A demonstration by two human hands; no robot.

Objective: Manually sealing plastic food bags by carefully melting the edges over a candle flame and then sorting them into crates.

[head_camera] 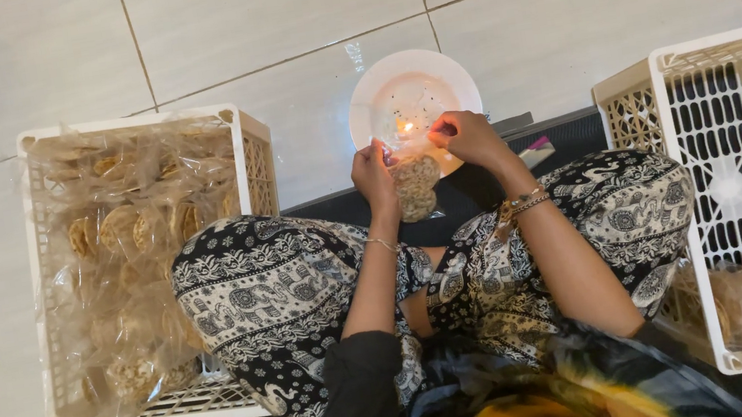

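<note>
Both hands, left hand [373, 171] and right hand [463, 136], pinch the top of a light, crinkly cracker bag [414, 187] over the white plate's [460, 79] near edge; brittle contents.

The white slatted plastic crate [740, 55] runs off the picture's right edge. The person's patterned knee hides a corner of the white plastic crate of bagged crackers [49, 286].

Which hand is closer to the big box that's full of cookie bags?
The left hand. It holds the small cookie bag on the side toward the full crate. The right hand pinches the bag's top farther away, nearer the mostly empty crate.
</note>
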